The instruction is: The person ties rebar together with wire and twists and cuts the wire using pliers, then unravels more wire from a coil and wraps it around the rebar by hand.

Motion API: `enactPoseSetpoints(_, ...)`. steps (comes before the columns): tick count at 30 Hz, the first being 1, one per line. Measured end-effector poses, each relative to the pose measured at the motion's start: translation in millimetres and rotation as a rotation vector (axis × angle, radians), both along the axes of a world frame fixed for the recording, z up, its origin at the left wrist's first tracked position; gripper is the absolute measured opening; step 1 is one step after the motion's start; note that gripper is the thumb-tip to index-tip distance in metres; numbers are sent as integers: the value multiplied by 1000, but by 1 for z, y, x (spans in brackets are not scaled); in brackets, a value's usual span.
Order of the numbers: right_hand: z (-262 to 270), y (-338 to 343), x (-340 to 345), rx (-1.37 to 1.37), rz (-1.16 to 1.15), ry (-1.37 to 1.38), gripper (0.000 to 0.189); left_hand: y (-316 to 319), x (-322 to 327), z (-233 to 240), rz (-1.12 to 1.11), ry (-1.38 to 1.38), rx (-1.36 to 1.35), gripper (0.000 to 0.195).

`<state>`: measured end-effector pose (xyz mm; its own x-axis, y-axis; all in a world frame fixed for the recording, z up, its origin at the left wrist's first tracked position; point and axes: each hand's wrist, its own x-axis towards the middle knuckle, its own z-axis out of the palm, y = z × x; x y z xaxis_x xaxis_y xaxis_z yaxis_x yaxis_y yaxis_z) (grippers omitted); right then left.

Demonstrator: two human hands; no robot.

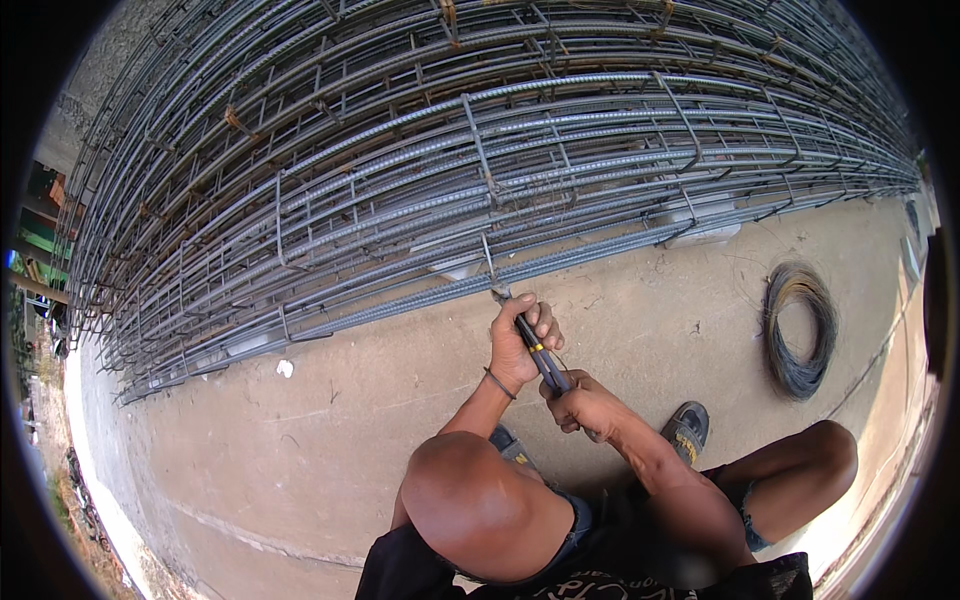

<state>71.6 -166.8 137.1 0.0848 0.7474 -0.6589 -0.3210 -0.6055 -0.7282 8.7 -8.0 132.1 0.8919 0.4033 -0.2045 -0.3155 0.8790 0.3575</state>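
Observation:
Long-handled pincers (pixel 534 346) with dark handles and yellow bands point away from me, their head at the lower edge of a rebar cage (pixel 480 196). My left hand (pixel 517 341) wraps around the handles just below the head. Lower down, my right hand (pixel 585 405) grips the handle ends, which are close together. The jaws meet the corner of a steel stirrup (pixel 488 255) by the lowest ribbed bars; what they bite on is too small to tell. A thin wire strand shows beside my right hand.
A coil of tie wire (pixel 801 330) lies on the concrete floor (pixel 375 420) to the right. Pale blocks (pixel 701 225) sit under the cages. More rebar cages (pixel 420 45) are stacked behind. My shoes (pixel 686 431) and bent knees are close below my hands.

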Motion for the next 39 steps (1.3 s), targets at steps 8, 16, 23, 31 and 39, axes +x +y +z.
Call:
enactPoseSetpoints(8,25,10,34,68,67,-1443,36,-19,25,19,299,448,103,28)
enactPoseSetpoints(16,73,1,27,158,205,-1555,52,-13,34,17,226,149,-183,39)
enactPoseSetpoints(23,84,11,38,-79,-75,229,63,-5,15,-9,49,-43,-182,42)
enactPoseSetpoints(31,32,12,15,-94,171,-917,27,12,12,-24,-45,-64,230,29)
enactPoseSetpoints(39,40,18,48,-7,181,-1602,45,-4,15,10,172,210,254,26)
